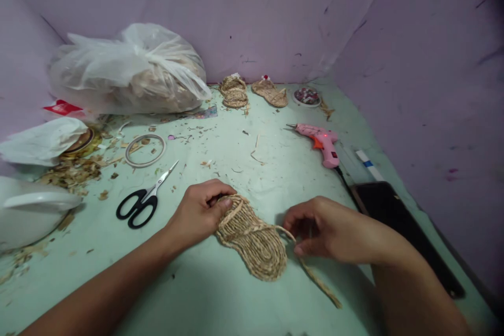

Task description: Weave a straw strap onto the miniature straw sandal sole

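A woven straw sandal (255, 244) lies on the pale green tabletop, its sole made of coiled braid with a strap across it. My left hand (205, 207) grips its far left end, thumb on top and fingers at the edge. A loose tail of straw cord (321, 283) runs off the sandal's right side. Beside that side, my right hand (323, 231) has its fingers curled around the cord, thumb close to it. The cord's free end trails toward the table's near side.
Black-handled scissors (144, 202) and a tape roll (145, 150) lie left. A pink glue gun (321, 142) with a lit red light and a dark phone-like slab (405, 231) lie right. Behind are a stuffed plastic bag (134, 73), small straw sandals (270, 92) and a bead dish (306, 96).
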Demonstrator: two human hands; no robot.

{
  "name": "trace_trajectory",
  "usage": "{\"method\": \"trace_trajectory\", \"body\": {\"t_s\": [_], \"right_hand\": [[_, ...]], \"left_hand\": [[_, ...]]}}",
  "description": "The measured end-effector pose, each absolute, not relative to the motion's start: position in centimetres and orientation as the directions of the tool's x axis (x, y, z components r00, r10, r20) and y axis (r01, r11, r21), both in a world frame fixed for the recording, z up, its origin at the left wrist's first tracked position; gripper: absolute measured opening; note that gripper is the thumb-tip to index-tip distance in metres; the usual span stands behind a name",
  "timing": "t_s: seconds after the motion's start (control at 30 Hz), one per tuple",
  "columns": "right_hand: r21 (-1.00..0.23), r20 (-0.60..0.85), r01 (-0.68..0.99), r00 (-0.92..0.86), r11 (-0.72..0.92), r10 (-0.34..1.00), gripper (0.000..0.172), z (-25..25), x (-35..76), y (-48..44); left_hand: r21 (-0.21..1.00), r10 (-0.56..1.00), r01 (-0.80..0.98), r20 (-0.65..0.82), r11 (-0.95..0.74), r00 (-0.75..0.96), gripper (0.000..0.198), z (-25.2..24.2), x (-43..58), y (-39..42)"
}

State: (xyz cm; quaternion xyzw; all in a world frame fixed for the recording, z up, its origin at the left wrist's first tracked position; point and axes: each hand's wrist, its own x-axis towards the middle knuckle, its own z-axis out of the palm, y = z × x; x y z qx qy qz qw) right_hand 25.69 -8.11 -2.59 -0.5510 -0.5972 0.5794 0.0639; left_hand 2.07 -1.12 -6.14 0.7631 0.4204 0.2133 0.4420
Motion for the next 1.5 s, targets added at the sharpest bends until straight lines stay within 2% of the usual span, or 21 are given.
{"method": "trace_trajectory", "body": {"t_s": [0.07, 0.13, 0.27, 0.33, 0.5, 0.67, 1.5], "right_hand": [[-0.705, -0.549, 0.675, -0.327, -0.216, 0.77, 0.007, -2.5, 25.9, -8.4], [-0.694, -0.532, 0.69, -0.3, -0.205, 0.792, 0.005, -2.8, 25.7, -8.4], [-0.786, -0.443, 0.557, -0.205, -0.268, 0.873, 0.009, -3.7, 24.9, -8.2], [-0.815, -0.351, 0.529, -0.127, -0.236, 0.928, 0.01, -4.1, 24.3, -8.0], [-0.759, -0.151, 0.644, -0.02, -0.103, 0.988, 0.012, -5.0, 22.1, -7.6], [-0.693, -0.01, 0.721, -0.028, 0.013, 1.0, 0.014, -5.7, 20.8, -7.4], [-0.663, 0.042, 0.744, -0.066, 0.077, 0.997, 0.017, -6.3, 19.9, -7.4]], "left_hand": [[0.847, 0.834, 0.461, -0.037, -0.266, 0.55, 0.014, -6.2, 2.0, -1.0], [0.836, 0.841, 0.474, -0.026, -0.278, 0.541, 0.014, -6.2, 2.0, -0.9], [0.825, 0.846, 0.483, -0.012, -0.293, 0.533, 0.014, -6.0, 2.1, -0.7], [0.828, 0.833, 0.471, -0.007, -0.306, 0.553, 0.015, -5.9, 2.1, -0.6], [0.825, 0.81, 0.449, 0.017, -0.343, 0.587, 0.016, -5.9, 2.0, -0.6], [0.831, 0.806, 0.434, 0.029, -0.348, 0.592, 0.017, -6.1, 1.9, -0.7], [0.805, 0.805, 0.465, 0.026, -0.369, 0.593, 0.016, -6.4, 1.9, -0.6]]}}
